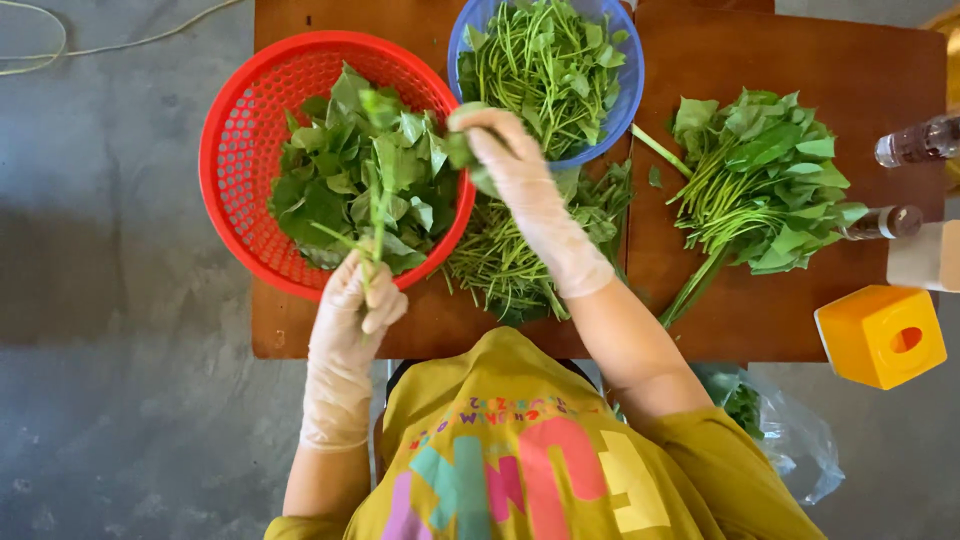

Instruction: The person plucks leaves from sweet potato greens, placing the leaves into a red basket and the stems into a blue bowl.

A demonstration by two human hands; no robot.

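My left hand point(358, 300), in a thin clear glove, is closed on a green leafy stem point(378, 200) that stands up over the near rim of the red basket point(232, 150). The basket holds a heap of plucked green leaves point(330, 190). My right hand point(505, 150), also gloved, pinches a leaf point(462, 140) between the red basket and the blue bowl point(632, 80). The blue bowl is full of thin green stems and small leaves point(545, 60).
A pile of stripped stems point(500, 265) lies on the brown wooden table point(780, 320) in front of me. A bunch of untrimmed greens point(760, 180) lies to the right. Bottles point(915, 142), a yellow box point(880, 335) and a plastic bag point(790, 430) are at the far right.
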